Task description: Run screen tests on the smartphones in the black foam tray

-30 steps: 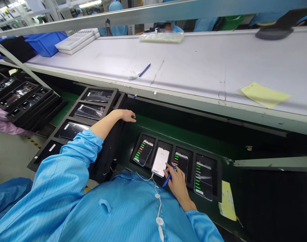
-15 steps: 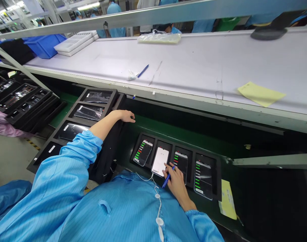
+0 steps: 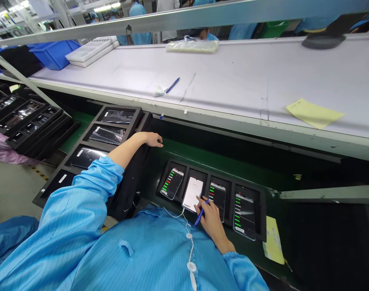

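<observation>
White-screened phone (image 3: 191, 191) lies in the black tray's (image 3: 262, 210) second slot from left; my right fingers (image 3: 200, 201) grip a blue pen (image 3: 198, 219) there, my left fingers (image 3: 159, 142) hang loosely bent, empty.

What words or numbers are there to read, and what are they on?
None I can read for sure.
White-screen phone: small dark marks, too blurred.
Three dark phones: coloured lines, too small.
Stickers on left phones: too small.
Lower yellow paper: faint marks, too blurred.
</observation>
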A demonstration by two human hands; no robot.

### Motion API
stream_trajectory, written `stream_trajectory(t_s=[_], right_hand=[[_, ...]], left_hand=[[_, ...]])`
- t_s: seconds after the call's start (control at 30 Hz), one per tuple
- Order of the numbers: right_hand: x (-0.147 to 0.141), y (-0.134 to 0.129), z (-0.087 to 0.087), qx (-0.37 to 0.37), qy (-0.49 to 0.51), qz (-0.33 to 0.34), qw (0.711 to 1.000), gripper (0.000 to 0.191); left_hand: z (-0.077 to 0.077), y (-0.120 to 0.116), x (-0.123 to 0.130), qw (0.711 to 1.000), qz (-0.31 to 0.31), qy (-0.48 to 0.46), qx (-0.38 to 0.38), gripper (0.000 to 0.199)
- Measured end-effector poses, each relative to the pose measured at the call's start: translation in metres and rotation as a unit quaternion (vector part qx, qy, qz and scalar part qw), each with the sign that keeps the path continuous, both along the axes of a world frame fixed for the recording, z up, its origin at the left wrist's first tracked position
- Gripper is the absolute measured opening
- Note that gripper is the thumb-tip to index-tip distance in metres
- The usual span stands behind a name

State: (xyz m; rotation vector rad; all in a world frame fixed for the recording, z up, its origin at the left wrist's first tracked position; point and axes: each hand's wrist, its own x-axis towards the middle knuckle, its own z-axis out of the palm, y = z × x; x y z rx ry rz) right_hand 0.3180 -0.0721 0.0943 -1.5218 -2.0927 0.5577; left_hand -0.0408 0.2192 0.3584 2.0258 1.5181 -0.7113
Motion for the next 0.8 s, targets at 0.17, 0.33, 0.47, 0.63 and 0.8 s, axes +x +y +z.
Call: stream_trajectory(t_s=[0.17, 0.33, 0.47, 0.63, 0.8], right_hand=[[0.000, -0.002, 0.003, -0.012, 0.013, 0.013, 1.000, 0.042], [-0.001, 0.000, 0.008, -0.015, 0.029, 0.027, 0.999, 0.037], [0.000, 0.002, 0.011, -0.010, 0.041, -0.019, 0.999, 0.033], [0.003, 0.002, 0.010, -0.017, 0.046, -0.030, 0.998, 0.034], [0.001, 0.002, 0.009, -0.021, 0.046, -0.017, 0.999, 0.034]], left_hand=[[0.003, -0.001, 0.001, 1.000, -0.001, 0.003, 0.000, 0.071], [0.003, -0.001, 0.000, 1.000, -0.005, -0.002, 0.002, 0.072], [0.002, -0.001, 0.000, 1.000, -0.005, 0.000, 0.002, 0.072], [0.004, -0.003, 0.002, 1.000, -0.002, 0.004, 0.001, 0.069], [0.006, -0.004, 0.003, 1.000, 0.006, 0.008, -0.003, 0.068]])
